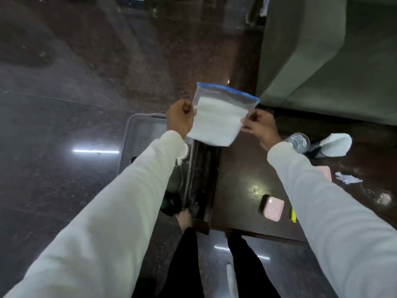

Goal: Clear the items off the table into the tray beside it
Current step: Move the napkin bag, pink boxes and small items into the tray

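Note:
I hold a clear zip bag (219, 117) with a blue seal and folded white tissue inside, up in the air between both hands. My left hand (179, 119) pinches its left edge and my right hand (261, 127) pinches its right edge. The bag hangs over the left edge of the dark table (238, 175). The grey plastic tray (141, 134) stands on the floor left of the table, partly hidden by my left sleeve. On the table lie a pink box (271, 208), a clear bottle (298, 141), a white cup on its side (336, 145) and crumpled paper (348, 178).
A second pink item (324, 172) and a yellow object (293, 215) peek out beside my right sleeve. A grey-green sofa (322, 57) stands beyond the table. Polished stone floor (64, 125) spreads to the left. My legs and a foot (184, 218) are below.

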